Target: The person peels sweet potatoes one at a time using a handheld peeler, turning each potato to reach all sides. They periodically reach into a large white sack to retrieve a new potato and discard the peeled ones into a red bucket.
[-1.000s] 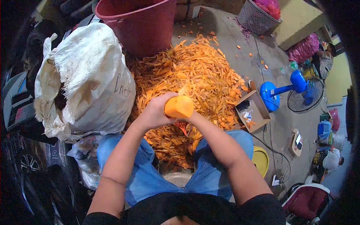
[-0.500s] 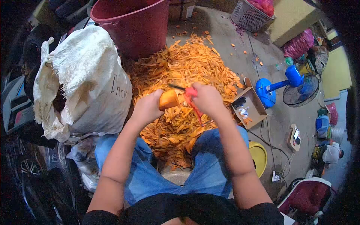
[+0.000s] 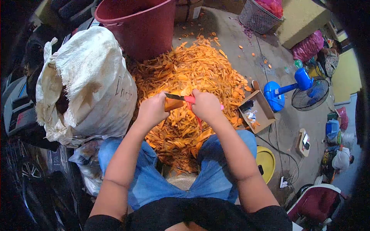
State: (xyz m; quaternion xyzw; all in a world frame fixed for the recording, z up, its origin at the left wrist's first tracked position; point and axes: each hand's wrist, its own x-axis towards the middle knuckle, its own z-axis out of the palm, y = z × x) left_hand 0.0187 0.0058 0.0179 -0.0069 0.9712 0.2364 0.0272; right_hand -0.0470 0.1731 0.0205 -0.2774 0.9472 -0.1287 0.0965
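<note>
A thick orange carrot (image 3: 174, 104) is gripped in my left hand (image 3: 151, 111), fingers wrapped around its near end. My right hand (image 3: 207, 106) is closed on the pink-red handle of a knife (image 3: 175, 96). The dark blade lies across the top of the carrot, its tip close to my left fingers. Something red hangs below my right hand. Under both hands spreads a big heap of orange peelings (image 3: 181, 131), reaching back between my knees.
A white woven sack (image 3: 92, 77) stands at left, with a large maroon tub (image 3: 142, 29) behind it. To the right are a cardboard box (image 3: 264, 119), a blue fan (image 3: 274, 96) and a yellow lid (image 3: 266, 163). A grey basket (image 3: 258, 17) stands at the back. Cables cross the floor.
The knife blade has swung down and left onto the carrot, and the right hand has moved slightly left. The carrot has turned a little in the left hand.
</note>
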